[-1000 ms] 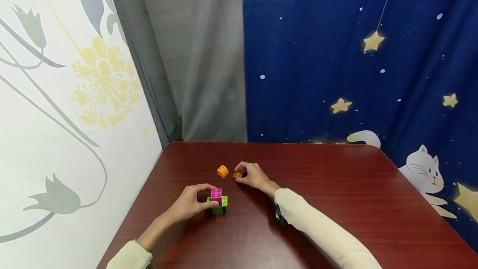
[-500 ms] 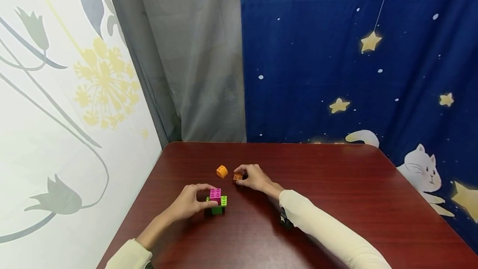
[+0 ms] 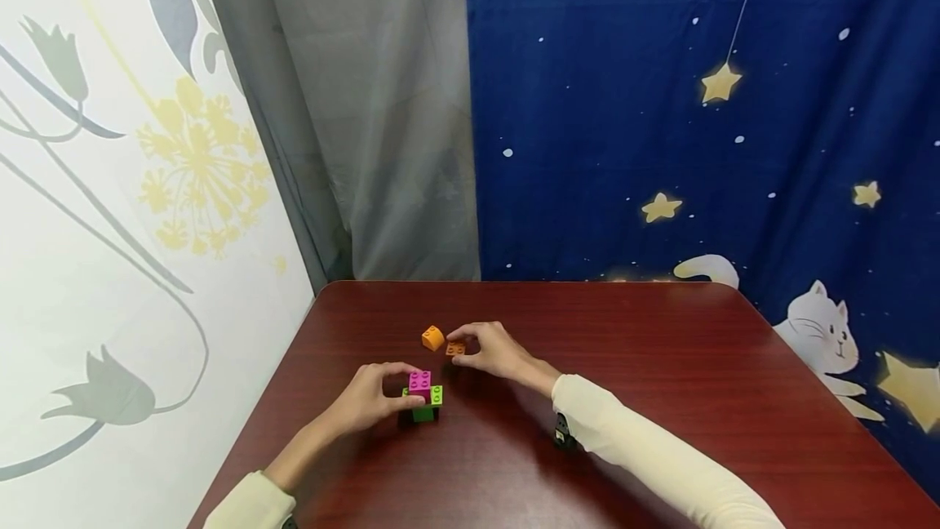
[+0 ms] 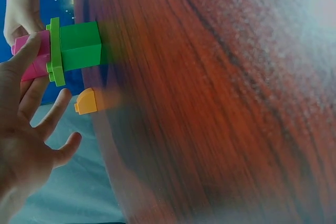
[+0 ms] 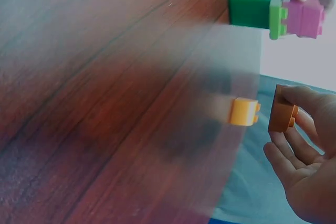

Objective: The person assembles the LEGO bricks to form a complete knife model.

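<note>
My left hand (image 3: pixel 372 395) pinches a pink toy brick (image 3: pixel 420 383) between thumb and fingers. That pink brick tops a stack, over a flat lime-green brick (image 4: pixel 55 52) and a darker green block (image 4: pixel 81 45) standing on the table. Farther back, my right hand (image 3: pixel 494 349) pinches a dark orange brick (image 5: pixel 282 109) with studs on top; the right wrist view shows it raised off the tabletop. Just left of that brick sits a lighter orange brick with a curved side (image 3: pixel 433 338), touched by neither hand.
The reddish-brown table (image 3: pixel 624 366) spreads wide to the right. A white patterned wall (image 3: pixel 147 268) borders it on the left. Behind the table hang a grey curtain (image 3: pixel 404 145) and a blue starry curtain (image 3: pixel 624 104).
My right hand has lifted the dark orange brick and brought it slightly left, nearer the curved orange brick. The left hand keeps its hold on the stack; the head view has shifted slightly.
</note>
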The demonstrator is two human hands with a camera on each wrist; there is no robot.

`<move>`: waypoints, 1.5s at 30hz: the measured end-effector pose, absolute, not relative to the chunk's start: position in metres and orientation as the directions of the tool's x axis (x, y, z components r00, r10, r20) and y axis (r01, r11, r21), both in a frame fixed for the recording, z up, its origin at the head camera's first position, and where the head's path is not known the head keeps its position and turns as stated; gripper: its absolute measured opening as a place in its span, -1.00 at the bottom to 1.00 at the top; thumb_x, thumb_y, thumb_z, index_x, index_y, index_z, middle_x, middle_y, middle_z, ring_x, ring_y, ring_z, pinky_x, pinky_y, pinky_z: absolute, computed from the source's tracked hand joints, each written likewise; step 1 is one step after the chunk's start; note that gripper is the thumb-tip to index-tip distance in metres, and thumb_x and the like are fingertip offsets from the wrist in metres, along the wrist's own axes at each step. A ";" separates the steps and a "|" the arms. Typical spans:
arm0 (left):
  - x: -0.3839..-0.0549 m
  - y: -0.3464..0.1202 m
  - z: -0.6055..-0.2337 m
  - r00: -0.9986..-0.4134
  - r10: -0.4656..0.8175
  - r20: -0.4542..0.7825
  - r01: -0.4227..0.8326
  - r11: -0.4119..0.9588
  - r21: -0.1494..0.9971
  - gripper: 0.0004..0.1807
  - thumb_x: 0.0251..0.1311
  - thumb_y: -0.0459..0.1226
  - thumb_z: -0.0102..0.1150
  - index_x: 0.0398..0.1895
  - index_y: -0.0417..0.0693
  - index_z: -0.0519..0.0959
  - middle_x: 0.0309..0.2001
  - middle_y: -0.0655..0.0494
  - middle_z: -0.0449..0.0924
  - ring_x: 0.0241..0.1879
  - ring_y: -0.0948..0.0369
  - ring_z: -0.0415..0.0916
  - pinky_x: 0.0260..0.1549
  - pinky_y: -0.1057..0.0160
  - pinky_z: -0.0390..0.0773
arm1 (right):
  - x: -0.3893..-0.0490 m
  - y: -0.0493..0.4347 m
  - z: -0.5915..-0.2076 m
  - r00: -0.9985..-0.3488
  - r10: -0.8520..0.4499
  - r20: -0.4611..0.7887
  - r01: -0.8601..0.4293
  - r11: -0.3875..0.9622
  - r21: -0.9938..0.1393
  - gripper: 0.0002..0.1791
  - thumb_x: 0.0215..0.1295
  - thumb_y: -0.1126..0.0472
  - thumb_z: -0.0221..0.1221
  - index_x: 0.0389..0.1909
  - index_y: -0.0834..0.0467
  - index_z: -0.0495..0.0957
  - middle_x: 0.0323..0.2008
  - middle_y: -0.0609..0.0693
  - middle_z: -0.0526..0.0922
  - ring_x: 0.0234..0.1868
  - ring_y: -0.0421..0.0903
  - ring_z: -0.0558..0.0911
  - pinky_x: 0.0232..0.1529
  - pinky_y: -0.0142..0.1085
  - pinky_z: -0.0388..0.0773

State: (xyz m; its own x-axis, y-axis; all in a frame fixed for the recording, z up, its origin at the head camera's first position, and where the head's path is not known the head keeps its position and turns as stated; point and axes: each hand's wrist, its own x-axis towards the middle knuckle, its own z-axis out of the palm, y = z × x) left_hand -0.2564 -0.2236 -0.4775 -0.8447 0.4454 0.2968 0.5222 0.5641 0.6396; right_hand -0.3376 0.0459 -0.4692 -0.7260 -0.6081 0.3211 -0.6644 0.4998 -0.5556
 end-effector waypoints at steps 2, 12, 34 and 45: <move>-0.256 -0.223 -0.478 -0.845 0.443 0.299 0.523 0.572 0.631 -0.56 0.15 -0.02 0.54 0.04 0.03 0.72 -0.12 0.24 0.77 -0.09 0.32 0.66 -0.01 -0.07 0.65 | -0.334 0.045 -0.465 -0.716 -0.617 0.327 -0.676 0.495 -0.545 -0.60 0.27 0.20 0.47 0.11 0.20 0.71 -0.02 0.00 0.77 -0.02 -0.10 0.70 0.09 -0.04 0.65; -0.256 -0.223 -0.479 -0.853 0.435 0.290 0.512 0.586 0.628 -0.59 0.14 -0.01 0.55 0.01 0.07 0.73 -0.13 0.27 0.77 -0.06 0.31 0.65 0.02 -0.05 0.64 | -0.311 0.036 -0.445 -0.665 -0.661 0.347 -0.725 0.458 -0.515 -0.60 0.29 0.17 0.46 0.12 0.16 0.70 0.00 -0.04 0.77 0.02 -0.22 0.70 0.08 -0.26 0.64; -0.256 -0.223 -0.478 -0.847 0.456 0.273 0.513 0.568 0.643 -0.55 0.18 -0.04 0.52 0.02 -0.09 0.71 -0.08 0.15 0.77 -0.08 0.22 0.70 -0.03 0.04 0.69 | -0.288 0.017 -0.437 -0.571 -0.728 0.379 -0.794 0.373 -0.480 -0.60 0.30 0.14 0.45 0.14 0.09 0.72 0.01 -0.06 0.77 -0.13 -0.33 0.62 -0.08 -0.54 0.52; -0.254 -0.221 -0.477 -0.828 0.475 0.299 0.540 0.530 0.653 -0.65 0.20 -0.08 0.51 -0.03 -0.04 0.73 -0.12 0.20 0.78 -0.11 0.30 0.69 -0.07 -0.02 0.70 | -0.286 0.012 -0.441 -0.565 -0.733 0.377 -0.793 0.357 -0.495 -0.61 0.31 0.15 0.44 0.15 0.06 0.71 -0.02 -0.05 0.77 -0.08 -0.23 0.67 -0.05 -0.47 0.57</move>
State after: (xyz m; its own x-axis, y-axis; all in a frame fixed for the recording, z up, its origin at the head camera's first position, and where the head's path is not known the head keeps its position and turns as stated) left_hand -0.2539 -0.2215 -0.4770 -0.8276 0.4750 0.2990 0.5404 0.5302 0.6534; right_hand -0.2855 0.0116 -0.4414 -0.5655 -0.7333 0.3774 -0.7926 0.3565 -0.4947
